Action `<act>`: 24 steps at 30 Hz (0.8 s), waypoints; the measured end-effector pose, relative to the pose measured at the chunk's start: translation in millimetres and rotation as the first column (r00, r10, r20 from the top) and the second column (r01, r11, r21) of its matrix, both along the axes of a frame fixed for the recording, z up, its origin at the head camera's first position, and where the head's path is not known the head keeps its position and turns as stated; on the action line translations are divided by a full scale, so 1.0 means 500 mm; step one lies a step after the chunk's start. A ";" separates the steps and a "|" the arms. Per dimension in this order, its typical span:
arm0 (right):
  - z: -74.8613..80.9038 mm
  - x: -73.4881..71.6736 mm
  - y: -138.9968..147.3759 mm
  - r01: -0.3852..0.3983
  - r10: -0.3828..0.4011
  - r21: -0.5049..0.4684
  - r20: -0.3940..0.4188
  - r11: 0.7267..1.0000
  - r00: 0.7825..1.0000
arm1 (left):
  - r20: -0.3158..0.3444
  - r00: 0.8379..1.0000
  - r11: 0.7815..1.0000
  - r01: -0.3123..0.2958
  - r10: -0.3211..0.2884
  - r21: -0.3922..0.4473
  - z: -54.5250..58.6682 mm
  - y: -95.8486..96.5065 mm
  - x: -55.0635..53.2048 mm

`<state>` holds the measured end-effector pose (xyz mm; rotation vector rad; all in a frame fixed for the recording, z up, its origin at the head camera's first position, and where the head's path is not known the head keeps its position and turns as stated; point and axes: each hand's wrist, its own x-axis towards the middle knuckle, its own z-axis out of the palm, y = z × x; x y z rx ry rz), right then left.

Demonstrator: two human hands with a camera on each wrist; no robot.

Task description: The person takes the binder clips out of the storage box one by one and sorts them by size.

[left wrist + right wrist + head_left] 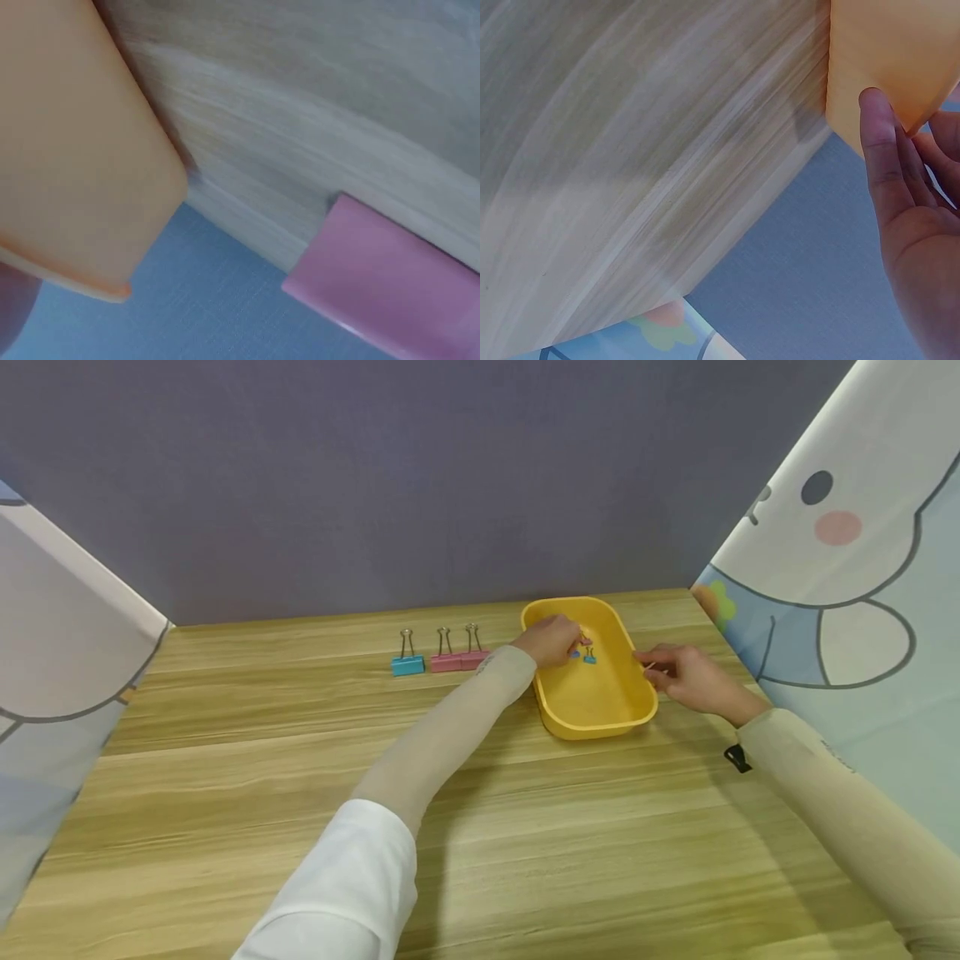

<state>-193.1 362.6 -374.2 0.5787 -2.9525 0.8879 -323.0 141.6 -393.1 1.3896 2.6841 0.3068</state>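
Observation:
A yellow plastic bin [592,702] stands toward the back right of the table. My left hand [553,640] reaches over its left rim and down inside, its fingertips close to small binder clips; I cannot tell whether it holds one. Beside those fingers lie a small blue binder clip [590,657] and a small pink binder clip [586,641]. At the bin's right side, my right hand [693,678] pinches the rim between thumb and fingers. The right wrist view shows the fingers [885,154] against the bin's outer wall [855,67].
Left of the bin, a large blue binder clip [408,666] and two pink binder clips [446,662] stand in a row, handles upward. A grey panel [375,485] rises behind the wooden table [300,760]. Printed cloth [862,635] borders the right side.

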 end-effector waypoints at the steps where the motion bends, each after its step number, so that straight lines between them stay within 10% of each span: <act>1: 0.000 -0.001 0.000 -0.001 0.001 0.001 -0.002 1.000 1.000 | -0.001 1.000 1.000 0.017 -0.017 0.017 0.001 -0.002 -0.002; 12: -0.004 -0.007 0.009 -0.005 0.005 0.012 -0.023 1.000 1.000 | -0.028 0.994 0.989 0.105 -0.103 0.105 0.054 -0.040 0.005; 24: -0.011 -0.016 0.020 -0.019 0.023 0.045 -0.080 0.999 0.997 | -0.059 0.998 0.978 0.031 -0.019 0.207 0.110 -0.115 0.000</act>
